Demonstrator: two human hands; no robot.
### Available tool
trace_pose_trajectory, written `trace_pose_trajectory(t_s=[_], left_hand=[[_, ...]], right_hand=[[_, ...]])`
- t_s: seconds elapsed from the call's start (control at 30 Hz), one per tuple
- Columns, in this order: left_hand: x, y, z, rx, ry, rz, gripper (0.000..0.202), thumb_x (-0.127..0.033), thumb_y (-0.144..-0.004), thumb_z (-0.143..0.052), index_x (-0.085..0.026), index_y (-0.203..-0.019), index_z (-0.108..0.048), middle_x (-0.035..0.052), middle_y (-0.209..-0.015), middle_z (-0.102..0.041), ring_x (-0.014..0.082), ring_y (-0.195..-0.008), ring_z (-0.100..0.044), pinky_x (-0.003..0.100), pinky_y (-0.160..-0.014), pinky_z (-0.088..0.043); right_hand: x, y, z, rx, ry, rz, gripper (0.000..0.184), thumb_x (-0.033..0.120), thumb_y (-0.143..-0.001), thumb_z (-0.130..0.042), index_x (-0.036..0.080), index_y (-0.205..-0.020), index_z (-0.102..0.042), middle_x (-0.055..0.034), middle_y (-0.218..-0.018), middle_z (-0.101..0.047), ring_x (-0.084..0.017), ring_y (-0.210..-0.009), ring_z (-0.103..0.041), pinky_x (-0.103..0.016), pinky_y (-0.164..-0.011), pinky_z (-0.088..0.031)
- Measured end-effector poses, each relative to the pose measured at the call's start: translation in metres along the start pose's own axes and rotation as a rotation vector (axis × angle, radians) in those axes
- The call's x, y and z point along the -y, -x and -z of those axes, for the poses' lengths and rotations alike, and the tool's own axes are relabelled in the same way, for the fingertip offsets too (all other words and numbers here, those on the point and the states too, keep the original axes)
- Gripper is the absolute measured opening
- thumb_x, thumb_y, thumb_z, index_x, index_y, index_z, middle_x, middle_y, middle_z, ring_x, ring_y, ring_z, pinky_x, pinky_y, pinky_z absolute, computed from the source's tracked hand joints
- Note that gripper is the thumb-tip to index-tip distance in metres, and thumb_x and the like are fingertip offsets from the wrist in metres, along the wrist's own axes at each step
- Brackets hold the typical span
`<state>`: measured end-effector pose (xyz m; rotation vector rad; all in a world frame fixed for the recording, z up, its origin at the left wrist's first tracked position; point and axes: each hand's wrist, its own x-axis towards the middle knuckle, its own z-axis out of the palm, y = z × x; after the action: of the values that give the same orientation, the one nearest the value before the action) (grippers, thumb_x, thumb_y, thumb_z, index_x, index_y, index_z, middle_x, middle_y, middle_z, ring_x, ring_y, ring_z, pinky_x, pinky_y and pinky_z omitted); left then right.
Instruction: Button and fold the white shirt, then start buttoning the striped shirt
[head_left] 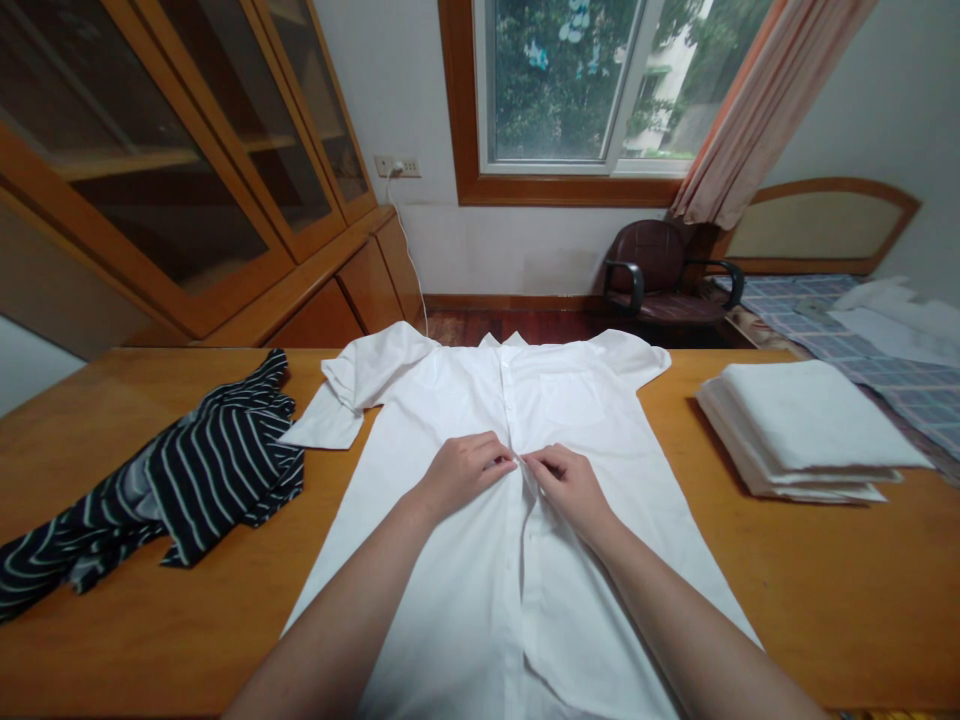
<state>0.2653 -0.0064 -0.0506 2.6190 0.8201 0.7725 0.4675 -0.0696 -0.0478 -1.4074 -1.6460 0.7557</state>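
A white button-up shirt (442, 560) lies spread front side up on the wooden table, its collar at the far edge. My left hand (471, 468) and my right hand (561, 478) meet at the front opening, about the middle of the shirt. The fingertips of both are pinched on the two edges of the button placket; any button between them is too small to make out. Above the hands the placket lies together, while below them it gapes a little. One sleeve is folded out at the left.
A crumpled black-and-white striped garment (217, 455) lies on the table (825, 600) at the left. A stack of folded white cloth (810, 420) sits at the right. Beyond stand a brown armchair (656, 265), a bed (847, 320) and a glass-door cabinet (225, 180).
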Motion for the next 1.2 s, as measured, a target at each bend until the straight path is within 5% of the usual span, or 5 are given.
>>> trace_pose_trajectory(t_s=[1.2], left_hand=[[0.0003, 0.0004, -0.0030, -0.063, 0.052, 0.000, 0.012, -0.026, -0.094, -0.059, -0.019, -0.094, -0.068, 0.0014, -0.081, -0.067, 0.0118, -0.072, -0.061, 0.024, -0.067, -0.046]], right_hand=[[0.0002, -0.0008, -0.0005, -0.003, -0.086, -0.032, 0.021, 0.023, -0.081, -0.059, 0.021, -0.087, -0.079, -0.0035, -0.072, -0.070, -0.018, -0.070, -0.062, -0.029, -0.067, -0.045]])
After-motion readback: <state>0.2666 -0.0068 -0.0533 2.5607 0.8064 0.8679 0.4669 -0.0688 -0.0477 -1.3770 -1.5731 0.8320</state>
